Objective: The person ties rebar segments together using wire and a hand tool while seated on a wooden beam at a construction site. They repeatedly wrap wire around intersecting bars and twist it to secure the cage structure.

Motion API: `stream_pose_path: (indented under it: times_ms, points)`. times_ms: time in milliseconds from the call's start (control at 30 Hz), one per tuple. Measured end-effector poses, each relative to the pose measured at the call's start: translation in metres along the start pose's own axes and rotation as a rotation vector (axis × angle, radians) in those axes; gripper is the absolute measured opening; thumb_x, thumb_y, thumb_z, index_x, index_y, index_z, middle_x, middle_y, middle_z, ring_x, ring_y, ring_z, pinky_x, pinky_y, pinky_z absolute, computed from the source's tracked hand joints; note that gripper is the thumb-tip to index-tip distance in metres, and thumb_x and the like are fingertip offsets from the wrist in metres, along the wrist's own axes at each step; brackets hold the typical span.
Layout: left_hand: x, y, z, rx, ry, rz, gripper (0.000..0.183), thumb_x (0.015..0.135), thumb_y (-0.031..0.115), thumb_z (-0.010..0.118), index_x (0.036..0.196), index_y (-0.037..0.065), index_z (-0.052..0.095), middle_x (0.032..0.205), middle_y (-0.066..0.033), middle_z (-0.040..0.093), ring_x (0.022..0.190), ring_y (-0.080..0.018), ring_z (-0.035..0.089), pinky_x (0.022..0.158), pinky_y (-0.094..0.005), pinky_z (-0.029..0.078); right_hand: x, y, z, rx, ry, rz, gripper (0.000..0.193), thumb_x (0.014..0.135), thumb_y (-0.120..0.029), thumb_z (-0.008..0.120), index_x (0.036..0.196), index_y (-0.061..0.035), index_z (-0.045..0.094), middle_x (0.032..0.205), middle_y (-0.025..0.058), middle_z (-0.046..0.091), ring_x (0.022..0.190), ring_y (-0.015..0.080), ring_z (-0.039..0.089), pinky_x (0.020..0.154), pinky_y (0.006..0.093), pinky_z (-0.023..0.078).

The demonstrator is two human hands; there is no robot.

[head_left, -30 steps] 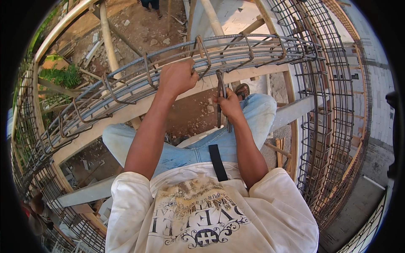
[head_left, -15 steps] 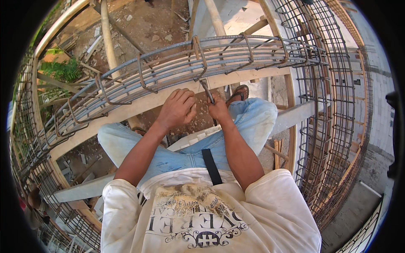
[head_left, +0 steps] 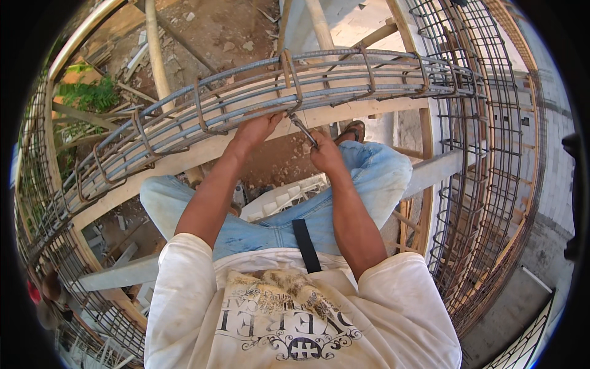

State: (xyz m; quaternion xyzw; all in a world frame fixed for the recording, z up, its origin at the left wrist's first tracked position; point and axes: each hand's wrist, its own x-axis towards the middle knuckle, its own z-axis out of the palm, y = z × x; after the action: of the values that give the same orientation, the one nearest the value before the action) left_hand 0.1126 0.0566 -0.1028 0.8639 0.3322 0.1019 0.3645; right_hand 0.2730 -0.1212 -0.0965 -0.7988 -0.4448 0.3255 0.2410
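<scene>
A long cage of steel bars (head_left: 246, 98) with bent stirrups (head_left: 200, 106) runs across in front of me. My left hand (head_left: 257, 128) is closed at the underside of the cage, fingertips near a lower bar beside a stirrup. What lies between those fingers is too small to make out. In my right hand (head_left: 326, 155), closed round the handles, is a pair of metal pincers (head_left: 303, 130). The head of the pincers points up and left, just below the bars and close to my left fingertips.
Wooden formwork boards (head_left: 350, 111) run under the cage, above bare ground with rubble. Bamboo poles (head_left: 157, 55) stand beyond. A tall cage of bars (head_left: 473, 184) rises at the right beside a block wall (head_left: 553, 178). A beam (head_left: 436, 171) crosses by my knee.
My left hand has gone forward from above my lap to the cage's underside. My right hand has shifted slightly to the right, and the pincers now tilt more to the left.
</scene>
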Motion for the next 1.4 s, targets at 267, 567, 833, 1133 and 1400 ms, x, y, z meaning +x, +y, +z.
stream_pose_path:
  times_ms: [267, 567, 833, 1133, 1400]
  points:
    - [0.002, -0.009, 0.004, -0.112, 0.025, -0.029, 0.042, 0.098, 0.049, 0.056, 0.122, 0.018, 0.069, 0.12, -0.0112, 0.069, 0.109, -0.0348, 0.063, 0.089, -0.044, 0.051, -0.004, -0.015, 0.005, -0.306, 0.169, -0.075, 0.029, 0.082, -0.003, 0.054, 0.11, -0.0106, 0.06, 0.11, 0.0182, 0.061, 0.101, 0.0431, 0.06, 0.081, 0.0529, 0.049]
    - [0.004, -0.006, -0.001, -0.108, -0.01, -0.089, 0.039, 0.093, 0.04, 0.065, 0.122, 0.014, 0.067, 0.124, -0.0133, 0.066, 0.115, -0.0356, 0.059, 0.097, -0.0452, 0.047, -0.006, -0.058, -0.017, -0.153, -0.09, 0.13, 0.024, 0.086, -0.012, 0.06, 0.1, 0.0063, 0.054, 0.088, 0.0273, 0.065, 0.083, 0.0398, 0.067, 0.074, 0.0477, 0.054]
    - [0.002, -0.003, -0.004, -0.108, -0.064, -0.1, 0.041, 0.095, 0.047, 0.059, 0.122, 0.019, 0.068, 0.123, -0.0113, 0.067, 0.114, -0.0341, 0.061, 0.095, -0.043, 0.048, 0.056, -0.109, -0.099, 0.078, -0.845, 0.577, 0.014, 0.086, -0.008, 0.064, 0.077, 0.003, 0.061, 0.066, 0.011, 0.061, 0.048, 0.0195, 0.061, 0.041, 0.0308, 0.05]
    - [0.005, -0.004, -0.002, -0.093, -0.031, -0.079, 0.048, 0.094, 0.054, 0.058, 0.126, 0.019, 0.066, 0.129, -0.0112, 0.064, 0.118, -0.0339, 0.059, 0.097, -0.044, 0.048, 0.047, -0.092, -0.094, 0.104, -0.845, 0.592, 0.018, 0.082, -0.019, 0.073, 0.082, -0.0036, 0.065, 0.068, 0.0081, 0.064, 0.049, 0.0143, 0.059, 0.04, 0.0278, 0.049]
    - [0.003, -0.004, 0.002, -0.028, -0.012, -0.139, 0.051, 0.094, 0.055, 0.058, 0.129, 0.019, 0.064, 0.134, -0.0126, 0.06, 0.124, -0.0349, 0.054, 0.102, -0.0453, 0.044, -0.003, -0.033, -0.029, 1.039, -0.652, 0.685, 0.033, 0.083, -0.028, 0.072, 0.103, -0.0057, 0.059, 0.068, 0.0051, 0.06, 0.051, 0.0161, 0.057, 0.044, 0.0297, 0.048]
